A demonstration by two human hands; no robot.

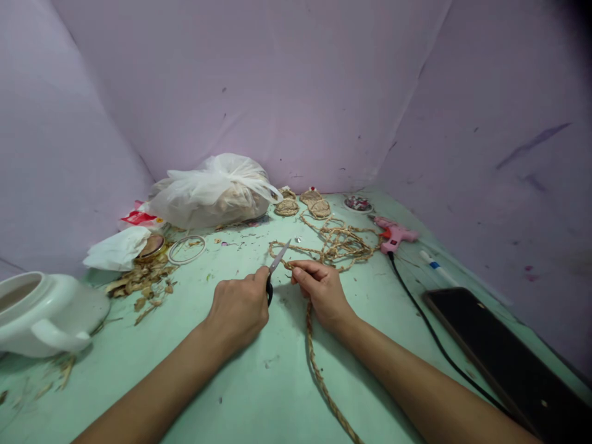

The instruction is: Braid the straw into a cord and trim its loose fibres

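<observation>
My left hand (241, 305) is closed around the black handle of a pair of scissors (279, 258), whose blades point up and away. Close to the blade tips, my right hand (322, 291) pinches a braided straw cord (316, 364) between thumb and fingers. From that hand one length of cord runs down past the front edge of the view. The rest lies in a loose tangle (348, 243) on the table behind the hand. A thin loop of cord passes beside the scissor blades; whether they touch it I cannot tell.
On the right lie a pink glue gun (394, 234) with a black cable, a white pen (432, 264) and a dark phone (499, 357). A white plastic bag (217, 194), woven pieces (319, 208) and a small dish (358, 204) stand at the back. Left are a white pot (50, 314) and dry scraps (143, 280).
</observation>
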